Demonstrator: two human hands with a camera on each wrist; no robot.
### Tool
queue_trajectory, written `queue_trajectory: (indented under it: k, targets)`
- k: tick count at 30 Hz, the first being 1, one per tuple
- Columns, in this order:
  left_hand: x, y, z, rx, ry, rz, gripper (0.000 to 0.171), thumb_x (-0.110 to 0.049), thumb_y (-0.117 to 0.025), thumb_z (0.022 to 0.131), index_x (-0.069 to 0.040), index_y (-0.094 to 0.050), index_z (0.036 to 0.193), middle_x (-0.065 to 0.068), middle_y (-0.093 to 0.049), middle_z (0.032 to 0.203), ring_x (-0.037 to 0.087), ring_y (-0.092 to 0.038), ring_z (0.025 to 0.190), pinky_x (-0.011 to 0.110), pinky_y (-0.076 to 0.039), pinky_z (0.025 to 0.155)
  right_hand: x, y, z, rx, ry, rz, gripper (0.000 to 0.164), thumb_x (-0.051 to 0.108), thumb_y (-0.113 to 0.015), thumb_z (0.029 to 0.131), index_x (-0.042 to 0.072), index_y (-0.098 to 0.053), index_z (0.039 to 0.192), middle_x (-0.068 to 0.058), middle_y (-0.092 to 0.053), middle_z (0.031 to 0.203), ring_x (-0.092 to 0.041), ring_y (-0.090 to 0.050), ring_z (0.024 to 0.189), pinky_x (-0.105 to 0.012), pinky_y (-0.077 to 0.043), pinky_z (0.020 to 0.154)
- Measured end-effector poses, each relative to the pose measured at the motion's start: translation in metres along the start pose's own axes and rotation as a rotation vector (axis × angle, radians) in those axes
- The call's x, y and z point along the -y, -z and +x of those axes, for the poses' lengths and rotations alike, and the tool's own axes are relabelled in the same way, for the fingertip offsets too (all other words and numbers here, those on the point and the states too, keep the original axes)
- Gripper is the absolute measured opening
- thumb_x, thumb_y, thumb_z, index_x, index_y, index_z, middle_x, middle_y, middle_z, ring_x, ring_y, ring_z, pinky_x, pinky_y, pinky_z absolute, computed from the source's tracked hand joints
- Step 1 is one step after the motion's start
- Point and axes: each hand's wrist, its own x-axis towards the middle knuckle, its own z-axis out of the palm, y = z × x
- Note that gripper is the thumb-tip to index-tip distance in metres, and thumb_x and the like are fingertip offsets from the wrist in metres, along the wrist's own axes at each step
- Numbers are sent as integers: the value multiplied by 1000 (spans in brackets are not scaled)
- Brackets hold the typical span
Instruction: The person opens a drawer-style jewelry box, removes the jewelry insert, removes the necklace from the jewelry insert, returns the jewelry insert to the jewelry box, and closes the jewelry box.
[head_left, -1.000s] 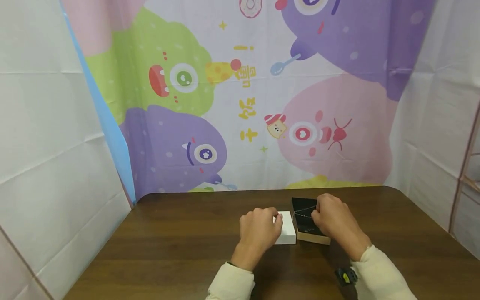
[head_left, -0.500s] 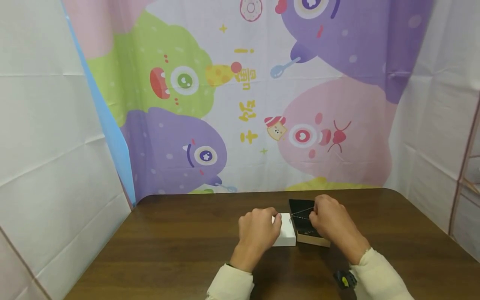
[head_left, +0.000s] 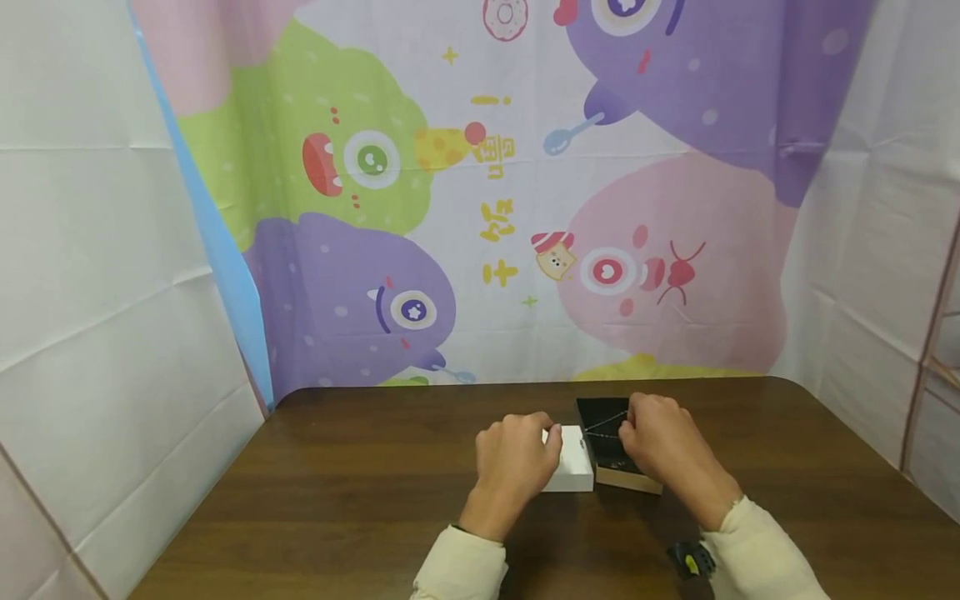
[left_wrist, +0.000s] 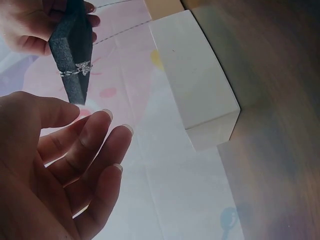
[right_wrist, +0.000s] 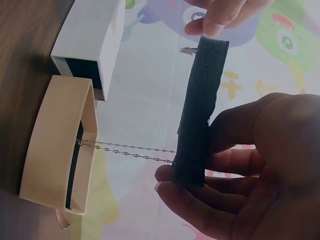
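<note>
My right hand (head_left: 671, 437) grips a black foam jewellery pad (right_wrist: 200, 112) between thumb and fingers, over an open tan drawer box (right_wrist: 52, 145). Both wrist views show the pad nearly edge-on. A thin silver necklace chain (right_wrist: 127, 151) stretches from it to the drawer. Near the pad's other end hangs a sparkling pendant (left_wrist: 84, 68). My left hand (left_wrist: 75, 160) has its thumb close to that end, fingers loosely curved and apart. Whether it touches the pad I cannot tell. From the head view, it hovers over a white box sleeve (head_left: 573, 467).
The white sleeve stands beside the tan drawer on a brown wooden table (head_left: 345, 492). Behind it hangs a cartoon-printed curtain (head_left: 465, 192), with pale walls at both sides. A short ribbon tab (right_wrist: 63, 220) sticks out from the drawer.
The black pad and my right hand have shifted slightly left, so the pad's edge sits closer to my left hand. My left hand has barely moved.
</note>
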Motion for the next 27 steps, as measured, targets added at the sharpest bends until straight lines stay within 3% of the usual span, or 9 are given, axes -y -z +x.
queue_trajectory:
  k: [8,16,27]
  targets:
    - [2,-1,1,-3,4,-3,16,-35,-67,92,-25,-79,88,-2,-74,77,24,-66,60,38,-43,47,2,0,-1,12,-5,18,15,2,-61,85,8,-53,74,-1,-50,64,-20,-48,58,-40,-42,57]
    - [5,-1,2,-4,13,1,16,-35,-67,92,-26,-79,89,-1,-74,78,25,-66,61,39,-44,48,2,-3,0,-40,37,34,17,3,-65,81,10,-53,72,0,-50,67,-20,-49,60,-41,-43,58]
    - [6,2,3,-20,14,-6,15,-35,-67,92,-26,-80,89,-1,-74,78,26,-67,61,41,-44,49,4,-3,3,-78,26,77,12,3,-68,81,9,-58,79,-5,-62,79,-24,-56,70,-46,-48,68]
